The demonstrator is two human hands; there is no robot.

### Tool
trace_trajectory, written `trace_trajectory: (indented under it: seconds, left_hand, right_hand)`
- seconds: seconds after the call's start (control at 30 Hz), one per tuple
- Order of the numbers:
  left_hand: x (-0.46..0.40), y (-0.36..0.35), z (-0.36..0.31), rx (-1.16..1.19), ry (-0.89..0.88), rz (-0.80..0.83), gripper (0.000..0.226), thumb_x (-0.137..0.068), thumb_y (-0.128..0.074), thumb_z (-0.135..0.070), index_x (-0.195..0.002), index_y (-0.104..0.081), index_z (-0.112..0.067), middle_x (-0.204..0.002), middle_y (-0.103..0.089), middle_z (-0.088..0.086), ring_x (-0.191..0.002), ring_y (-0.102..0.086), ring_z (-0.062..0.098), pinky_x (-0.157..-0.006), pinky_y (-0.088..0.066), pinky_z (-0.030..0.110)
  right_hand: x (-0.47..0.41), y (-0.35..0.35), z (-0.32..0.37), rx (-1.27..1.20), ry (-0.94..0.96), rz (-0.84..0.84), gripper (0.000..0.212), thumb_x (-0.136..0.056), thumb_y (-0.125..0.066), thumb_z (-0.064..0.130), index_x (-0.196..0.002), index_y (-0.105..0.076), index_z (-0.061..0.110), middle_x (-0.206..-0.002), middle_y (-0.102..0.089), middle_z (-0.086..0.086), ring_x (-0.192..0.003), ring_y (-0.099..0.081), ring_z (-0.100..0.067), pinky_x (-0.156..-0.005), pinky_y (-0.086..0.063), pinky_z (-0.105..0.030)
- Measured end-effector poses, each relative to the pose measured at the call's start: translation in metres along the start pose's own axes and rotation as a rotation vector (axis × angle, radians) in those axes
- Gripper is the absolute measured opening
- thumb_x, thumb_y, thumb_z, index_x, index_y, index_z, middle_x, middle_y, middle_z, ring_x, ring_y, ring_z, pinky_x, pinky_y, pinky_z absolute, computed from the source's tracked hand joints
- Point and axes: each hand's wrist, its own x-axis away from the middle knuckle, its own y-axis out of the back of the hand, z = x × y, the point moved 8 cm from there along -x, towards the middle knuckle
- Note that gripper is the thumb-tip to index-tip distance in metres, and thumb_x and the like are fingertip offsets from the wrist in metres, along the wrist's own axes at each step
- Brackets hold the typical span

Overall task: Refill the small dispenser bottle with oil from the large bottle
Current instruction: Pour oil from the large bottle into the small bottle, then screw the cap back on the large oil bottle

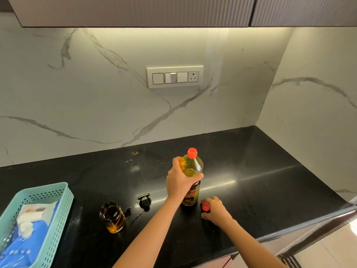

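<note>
The large oil bottle stands upright on the black counter, full of yellow oil, with a red top on its neck. My left hand is wrapped around its shoulder. To the right of the bottle's base, my right hand rests on the counter with its fingers around a loose red cap. The small dispenser bottle stands open at the left, partly filled with amber oil. Its black spout lid lies on the counter beside it.
A teal perforated basket holding blue and white packets sits at the front left. A marble wall with a switch panel runs behind, another wall closes the right side. The counter's front edge runs diagonally at lower right.
</note>
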Motion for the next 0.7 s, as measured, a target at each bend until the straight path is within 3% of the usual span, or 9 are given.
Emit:
trace_trajectory:
  seconds: [0.2, 0.27, 0.33, 0.37, 0.43, 0.57, 0.7]
  left_hand:
    - [-0.001, -0.004, 0.011, 0.044, -0.001, 0.051, 0.082, -0.054, -0.082, -0.055, -0.119, -0.038, -0.030, -0.114, -0.058, -0.008, -0.103, -0.059, 0.016, -0.083, -0.052, 0.032]
    - [-0.002, -0.004, 0.012, 0.051, -0.006, 0.068, 0.082, -0.054, -0.082, -0.054, -0.119, -0.038, -0.030, -0.114, -0.058, -0.008, -0.104, -0.058, 0.015, -0.084, -0.052, 0.033]
    - [-0.003, -0.004, 0.012, 0.050, -0.017, 0.088, 0.082, -0.055, -0.082, -0.052, -0.120, -0.038, -0.030, -0.116, -0.057, -0.007, -0.105, -0.057, 0.015, -0.085, -0.050, 0.031]
    - [-0.004, -0.005, 0.011, 0.050, -0.020, 0.096, 0.082, -0.056, -0.083, -0.052, -0.120, -0.038, -0.029, -0.116, -0.057, -0.007, -0.105, -0.056, 0.015, -0.085, -0.049, 0.030]
    - [-0.004, -0.005, 0.010, 0.052, -0.020, 0.099, 0.083, -0.056, -0.083, -0.051, -0.121, -0.038, -0.028, -0.117, -0.059, -0.005, -0.105, -0.057, 0.014, -0.085, -0.050, 0.030]
    - [-0.005, -0.006, 0.011, 0.054, -0.011, 0.100, 0.080, -0.054, -0.081, -0.055, -0.117, -0.038, -0.030, -0.112, -0.061, -0.006, -0.102, -0.060, 0.015, -0.085, -0.054, 0.033]
    - [-0.004, -0.005, 0.013, 0.072, 0.002, 0.118, 0.079, -0.053, -0.081, -0.054, -0.115, -0.038, -0.031, -0.109, -0.062, -0.006, -0.100, -0.061, 0.014, -0.084, -0.055, 0.033]
  right_hand:
    - [-0.001, -0.001, 0.010, 0.006, -0.006, -0.089, 0.027, -0.085, -0.059, 0.018, -0.111, -0.059, 0.014, -0.112, -0.056, -0.010, -0.097, -0.061, -0.025, -0.077, -0.049, -0.028]
    - [-0.001, 0.021, 0.005, -0.339, -0.097, -0.219, 0.020, -0.081, -0.064, 0.019, -0.098, -0.061, 0.011, -0.097, -0.063, -0.012, -0.078, -0.062, -0.019, -0.065, -0.050, -0.026]
    - [0.000, 0.058, 0.009, -0.867, -0.128, -0.357, 0.017, -0.084, -0.062, 0.017, -0.099, -0.062, 0.010, -0.088, -0.064, -0.013, -0.067, -0.058, -0.015, -0.061, -0.050, -0.024]
    - [0.000, 0.081, 0.019, -1.071, -0.058, -0.391, 0.017, -0.088, -0.058, 0.016, -0.104, -0.062, 0.011, -0.085, -0.063, -0.011, -0.067, -0.056, -0.015, -0.064, -0.050, -0.026]
    - [0.005, 0.131, 0.049, -1.219, 0.163, -0.430, 0.021, -0.093, -0.053, 0.014, -0.111, -0.063, 0.015, -0.081, -0.060, -0.004, -0.071, -0.055, -0.012, -0.070, -0.051, -0.027]
    - [0.028, 0.179, 0.109, -1.020, 0.497, -0.407, 0.017, -0.090, -0.060, 0.017, -0.106, -0.066, 0.013, -0.092, -0.070, -0.001, -0.086, -0.067, -0.012, -0.078, -0.056, -0.023]
    - [0.034, 0.174, 0.127, -0.704, 0.538, -0.408, 0.018, -0.082, -0.070, 0.019, -0.100, -0.066, 0.015, -0.096, -0.071, -0.003, -0.090, -0.069, -0.014, -0.078, -0.058, -0.025]
